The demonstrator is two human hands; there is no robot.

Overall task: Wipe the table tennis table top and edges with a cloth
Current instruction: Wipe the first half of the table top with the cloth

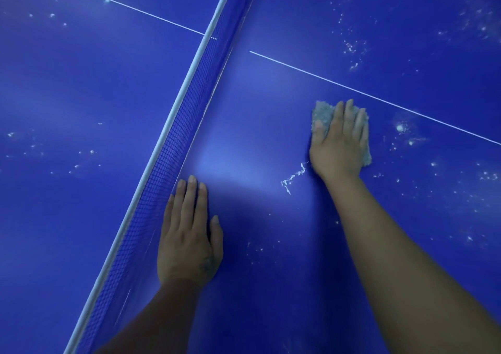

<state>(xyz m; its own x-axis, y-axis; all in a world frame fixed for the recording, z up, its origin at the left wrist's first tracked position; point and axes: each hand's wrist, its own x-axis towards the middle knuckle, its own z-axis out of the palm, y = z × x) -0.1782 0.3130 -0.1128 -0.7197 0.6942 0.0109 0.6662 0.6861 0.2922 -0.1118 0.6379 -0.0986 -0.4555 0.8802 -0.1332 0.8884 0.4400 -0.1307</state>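
— A blue table (pixel 257 115) fills the whole view, cut on a slant by the net (pixel 173 142). What's happening on it?

— Wiping. The cloth (pixel 321 113) lies flat on the table on the person's side of the net, well apart from it, under the right hand (pixel 339 142). The fingers are straight and close together and the palm presses down. Nothing curls round the cloth, I'd say so that all of it drags across the surface.

— And the other one?

— The left hand (pixel 189 231) lies flat on bare table just beside the net, fingers straight and together, holding nothing (a prop for leaning in, I'd guess).

— Count for me.

— One cloth, two hands, one net. A thin white line (pixel 379 97) shows on each side of the net, so two stretches.

— Much left to do?

— Plenty, I think. Pale specks (pixel 352 47) dot the table on both sides of the net, and one white streak (pixel 294 177) sits between the cloth and the net. The table's edges aren't in view.
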